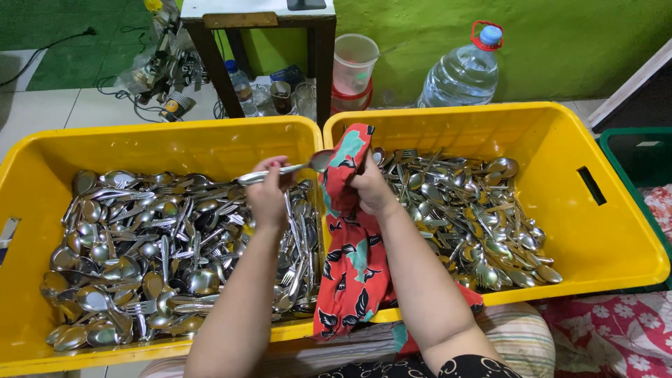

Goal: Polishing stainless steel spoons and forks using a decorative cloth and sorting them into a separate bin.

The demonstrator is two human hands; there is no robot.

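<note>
My left hand (267, 192) grips the handle of a metal spoon (283, 170), held level above the left yellow crate (168, 143). The spoon's bowl points right and touches a red patterned cloth (350, 259). My right hand (369, 187) clutches that cloth near its top and presses it against the spoon's bowl. The cloth hangs down over the seam between the two crates. The left crate is heaped with spoons and forks (154, 252). The right yellow crate (609, 231) holds a thinner layer of cutlery (476, 224).
Behind the crates stand a large water bottle (463, 70), stacked plastic cups (353, 70), a small bottle (241, 85) and a dark table leg (323, 63) by a green wall. A green crate (640, 157) sits at the right; floral fabric (616, 329) lies below.
</note>
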